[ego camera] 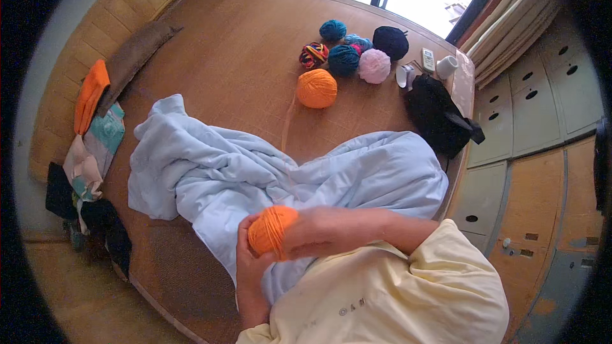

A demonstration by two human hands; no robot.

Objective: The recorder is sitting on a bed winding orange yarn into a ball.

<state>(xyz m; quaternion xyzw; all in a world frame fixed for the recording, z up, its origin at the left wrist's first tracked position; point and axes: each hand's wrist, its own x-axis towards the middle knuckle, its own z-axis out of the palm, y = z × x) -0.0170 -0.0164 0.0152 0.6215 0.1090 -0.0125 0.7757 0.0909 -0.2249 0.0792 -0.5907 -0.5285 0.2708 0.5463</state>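
Observation:
A ball of orange yarn (270, 231) is held in my left hand (252, 248), its fingers and thumb around the ball's left side and underside. Against the ball's right side is my right hand (311, 231), blurred, its fingers hidden or too smeared to make out. A thin orange strand runs from near the held ball over the light blue quilt (229, 162) to a larger orange yarn ball (317, 88) lying on the brown mat. The quilt lies over my legs, beneath both hands.
Beyond the larger ball lie several yarn balls, among them a pink one (375, 66) and a black one (390, 43). At right are a remote control (427, 60), a white roll (447, 67) and a black bag (440, 114). Folded cloths (91, 98) lie along the left edge.

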